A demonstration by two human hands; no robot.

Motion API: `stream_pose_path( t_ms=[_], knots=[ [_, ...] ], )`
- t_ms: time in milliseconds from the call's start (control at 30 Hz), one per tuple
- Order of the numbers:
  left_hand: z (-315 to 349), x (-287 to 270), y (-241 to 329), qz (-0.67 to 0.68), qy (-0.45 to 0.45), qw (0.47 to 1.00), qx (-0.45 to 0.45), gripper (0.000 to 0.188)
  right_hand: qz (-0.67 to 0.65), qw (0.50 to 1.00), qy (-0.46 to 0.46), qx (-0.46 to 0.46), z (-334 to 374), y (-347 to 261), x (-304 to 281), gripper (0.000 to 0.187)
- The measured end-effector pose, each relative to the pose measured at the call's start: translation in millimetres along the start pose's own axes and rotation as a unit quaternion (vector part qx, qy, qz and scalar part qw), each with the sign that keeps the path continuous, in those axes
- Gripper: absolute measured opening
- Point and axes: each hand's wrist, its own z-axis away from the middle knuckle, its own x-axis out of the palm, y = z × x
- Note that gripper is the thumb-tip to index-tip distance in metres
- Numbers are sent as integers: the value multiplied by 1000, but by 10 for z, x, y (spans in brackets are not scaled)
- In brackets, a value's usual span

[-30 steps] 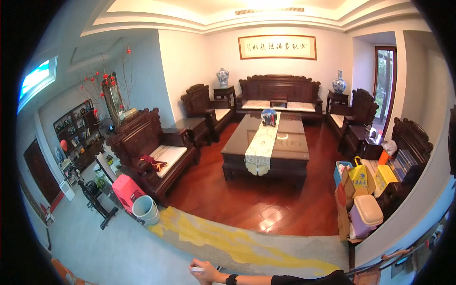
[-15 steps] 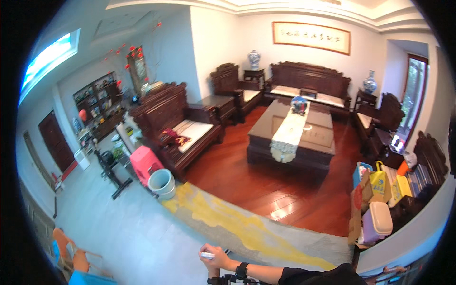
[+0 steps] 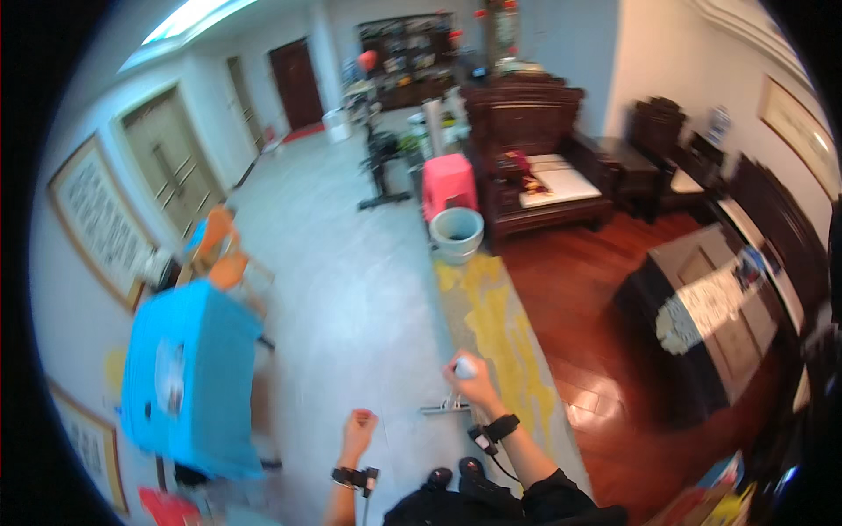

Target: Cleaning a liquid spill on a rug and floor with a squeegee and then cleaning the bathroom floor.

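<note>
right hand (image 3: 479,386) is gripping a t-shaped tool (image 3: 447,408), fingers wrapping round its white handle, the metal bar showing against the pale floor (image 3: 324,289) just beside the yellow-patched mat (image 3: 504,337)! left hand (image 3: 359,427) is hovering well apart, fingers curling inward; whether those tips are touching, i can't tell. up ahead, a bucket (image 3: 456,252) is standing by the mat's far end.

We see a bright ceiling pane (image 3: 189,21) glowing far ahead and left of the hands (image 3: 471,382), sheen on the pale floor (image 3: 338,272) before them and glare on the red wood floor (image 3: 595,401) rightward; slight blur softens the scene, edges bending.
</note>
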Motion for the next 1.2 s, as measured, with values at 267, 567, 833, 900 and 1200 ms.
stream_pose_path(
  t_ms=[267,567,833,900,1200],
  knots=[
    [930,-958,-122,71,340,927,-141,17,14,997,-65,37,-476,168,266,8],
    [1877,-1102,67,90,505,835,-197,16,-98,994,-46,1,-1117,365,174,18],
    [2072,-968,-294,156,566,769,-253,15,-62,996,-13,-65,-1277,567,524,15],
    [1993,-997,-453,148,552,782,-249,16,-102,995,-17,-14,-1242,315,610,14],
    [801,-1557,-890,233,508,796,-233,17,-54,995,64,-51,-1466,398,780,14]
  ],
)
